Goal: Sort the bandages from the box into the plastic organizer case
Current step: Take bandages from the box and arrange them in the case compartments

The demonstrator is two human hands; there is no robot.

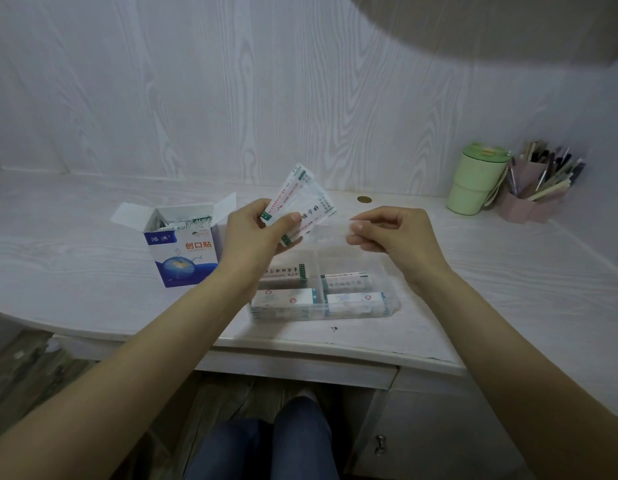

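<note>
The left hand holds a fanned handful of about three bandages, fingers pinching them above the clear organizer case on the counter. Four compartments already hold bandages. The right hand has its fingers curled together, holding nothing I can make out. One open box stands to the left

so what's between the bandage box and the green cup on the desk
In the head view, between the bandage box and the green cup are both hands: the left hand holding fanned bandages, and the right hand, above the organizer case.
</note>
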